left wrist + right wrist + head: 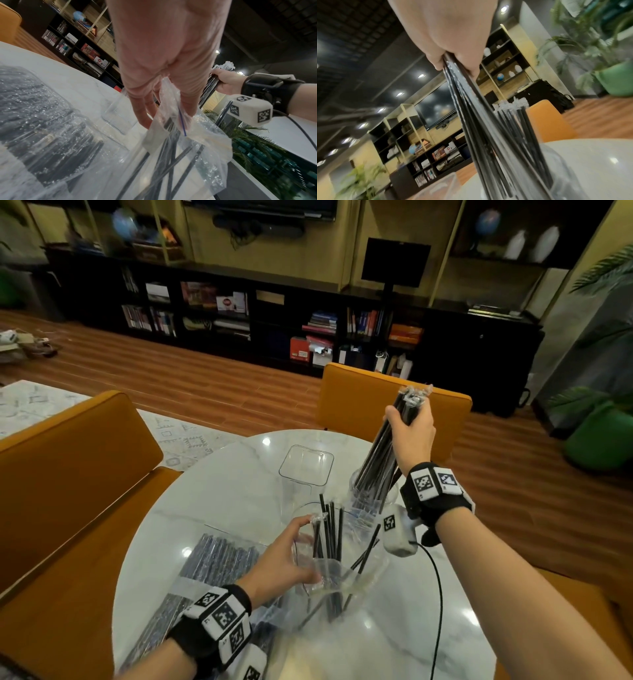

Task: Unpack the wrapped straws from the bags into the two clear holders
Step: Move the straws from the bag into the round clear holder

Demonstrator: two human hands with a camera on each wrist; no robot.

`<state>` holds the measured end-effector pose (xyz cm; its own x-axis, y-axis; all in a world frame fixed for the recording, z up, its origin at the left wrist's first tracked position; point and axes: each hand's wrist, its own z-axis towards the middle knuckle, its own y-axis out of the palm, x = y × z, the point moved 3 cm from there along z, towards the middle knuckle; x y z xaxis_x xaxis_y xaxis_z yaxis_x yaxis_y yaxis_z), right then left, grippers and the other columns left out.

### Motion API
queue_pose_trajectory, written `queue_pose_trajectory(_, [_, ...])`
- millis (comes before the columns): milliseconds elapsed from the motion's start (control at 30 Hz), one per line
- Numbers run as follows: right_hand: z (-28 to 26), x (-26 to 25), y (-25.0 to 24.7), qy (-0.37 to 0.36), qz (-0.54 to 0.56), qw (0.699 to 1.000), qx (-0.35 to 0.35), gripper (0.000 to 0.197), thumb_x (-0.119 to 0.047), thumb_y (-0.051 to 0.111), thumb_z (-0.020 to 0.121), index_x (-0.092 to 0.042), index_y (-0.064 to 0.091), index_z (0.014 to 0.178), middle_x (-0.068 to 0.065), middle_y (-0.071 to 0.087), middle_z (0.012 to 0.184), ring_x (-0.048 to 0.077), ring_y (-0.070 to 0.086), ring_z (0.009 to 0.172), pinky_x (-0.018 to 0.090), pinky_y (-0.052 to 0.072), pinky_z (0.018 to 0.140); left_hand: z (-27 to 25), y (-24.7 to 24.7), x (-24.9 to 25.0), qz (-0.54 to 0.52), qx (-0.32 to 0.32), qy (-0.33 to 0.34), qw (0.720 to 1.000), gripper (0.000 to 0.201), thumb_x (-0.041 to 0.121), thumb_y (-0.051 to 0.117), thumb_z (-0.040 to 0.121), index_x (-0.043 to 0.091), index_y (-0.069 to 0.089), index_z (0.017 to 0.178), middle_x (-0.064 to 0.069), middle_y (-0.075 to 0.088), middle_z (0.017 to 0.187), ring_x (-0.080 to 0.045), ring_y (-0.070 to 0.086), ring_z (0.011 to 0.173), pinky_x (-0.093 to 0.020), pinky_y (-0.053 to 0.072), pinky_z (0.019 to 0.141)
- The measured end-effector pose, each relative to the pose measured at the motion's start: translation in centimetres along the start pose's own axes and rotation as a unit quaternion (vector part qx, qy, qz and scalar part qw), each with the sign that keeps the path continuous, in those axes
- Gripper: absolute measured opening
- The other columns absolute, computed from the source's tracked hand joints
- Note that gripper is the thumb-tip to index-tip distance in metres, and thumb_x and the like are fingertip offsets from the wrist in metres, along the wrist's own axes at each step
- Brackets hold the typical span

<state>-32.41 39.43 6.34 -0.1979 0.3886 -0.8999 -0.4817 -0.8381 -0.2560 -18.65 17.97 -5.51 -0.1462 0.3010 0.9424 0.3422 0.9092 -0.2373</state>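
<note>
Overhead, right hand [412, 436] grips straw bundle [383, 453] over round holder [373, 498]; left hand [281, 559] pinches bag rim [171, 102].

2 orange chairs [394, 402] flank a marble table [219, 481].

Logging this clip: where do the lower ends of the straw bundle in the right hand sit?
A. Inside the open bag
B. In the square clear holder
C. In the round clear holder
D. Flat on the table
C: the right hand grips the straw bundle, whose lower ends stand in the round clear holder; the square holder looks empty.
</note>
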Motion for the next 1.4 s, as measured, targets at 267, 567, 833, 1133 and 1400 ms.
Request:
queue_pose_trajectory(267, [3.6,-0.6,-0.9,0.054,0.015,0.996,0.076,0.065,-0.032,0.061,0.093,-0.005,0.034,0.146,0.014,0.045,0.148,0.028,0.041,0.138,0.039,0.034,0.113,0.1,0.0,0.0,0.006,-0.010,-0.008,1.000,0.082,0.001,0.075,0.076,0.045,0.034,0.132,0.009,0.049,0.119,-0.019,0.064,0.068,-0.026,0.060,0.071])
queue_pose_trajectory(567, [4.7,-0.4,-1.5,0.035,0.083,0.987,0.130,0.061,-0.019,0.053,0.094,-0.002,0.029,0.147,0.014,0.069,0.111,-0.014,0.062,0.073,0.014,0.046,0.086,0.1,0.0,-0.4,0.003,-0.010,-0.010,1.000,0.079,0.000,0.074,0.077,0.045,0.034,0.129,0.010,0.049,0.118,-0.014,0.062,0.064,-0.023,0.059,0.069])
queue_pose_trajectory(833, [2.8,1.7,-2.1,-0.004,0.109,0.980,0.164,0.039,-0.013,0.052,0.090,-0.001,0.043,0.126,0.025,0.071,0.088,-0.003,0.061,0.051,0.006,0.043,0.052,0.1,0.1,-0.6,0.000,-0.015,-0.017,1.000,0.079,0.000,0.074,0.077,0.043,0.035,0.131,0.011,0.048,0.116,-0.018,0.064,0.068,-0.023,0.059,0.067])
queue_pose_trajectory(1133, [-0.6,2.1,-1.1,-0.029,0.022,0.997,0.074,0.054,-0.020,0.062,0.091,-0.009,0.039,0.138,0.015,0.068,0.106,0.029,0.069,0.093,0.031,0.059,0.082,0.2,0.0,-0.7,0.011,-0.015,-0.020,1.000,0.084,0.002,0.076,0.075,0.045,0.034,0.133,0.011,0.048,0.115,-0.022,0.066,0.075,-0.035,0.061,0.077])
queue_pose_trajectory(1400, [-0.4,4.5,0.1,0.139,-0.081,0.980,-0.116,0.047,-0.026,0.073,0.083,-0.009,0.053,0.122,0.010,0.062,0.118,0.023,0.060,0.103,0.025,0.045,0.074,0.1,-0.1,-0.9,0.004,-0.012,-0.016,1.000,0.082,0.002,0.077,0.075,0.044,0.035,0.132,0.010,0.048,0.115,-0.010,0.061,0.062,-0.022,0.058,0.066])
